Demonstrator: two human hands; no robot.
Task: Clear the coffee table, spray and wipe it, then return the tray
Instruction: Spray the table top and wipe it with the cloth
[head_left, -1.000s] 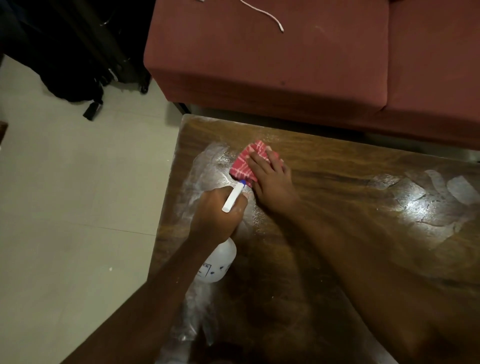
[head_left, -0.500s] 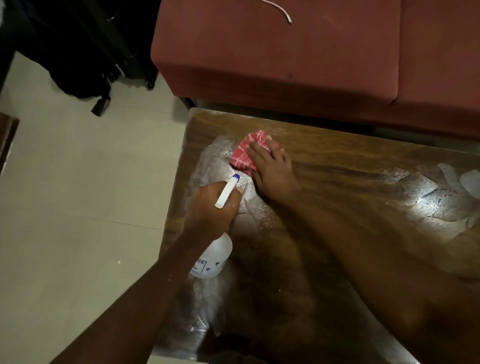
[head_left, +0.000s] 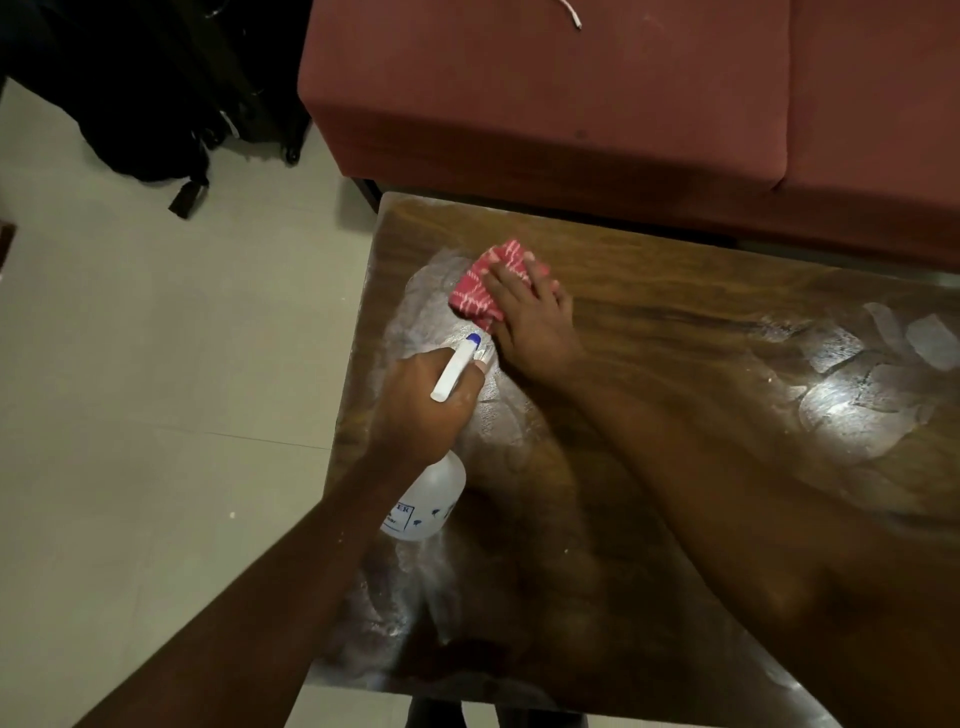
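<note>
The dark wooden coffee table (head_left: 701, 322) fills the middle and right of the head view, its surface streaked with wet patches. My right hand (head_left: 530, 317) presses a folded red-and-white cloth (head_left: 475, 296) flat on the table near its far left corner. My left hand (head_left: 421, 405) grips the neck of a white spray bottle (head_left: 428, 501), whose blue-tipped nozzle points toward the cloth. No tray is in view.
A red sofa (head_left: 571, 104) stands just beyond the table's far edge, with a white cable (head_left: 571, 13) lying on its seat. A black bag (head_left: 145, 104) sits on the pale tiled floor (head_left: 156, 364) at the upper left.
My right hand and the cloth have slid a little toward the table's far edge. My left hand still holds the bottle in about the same spot. The view shifted slightly.
</note>
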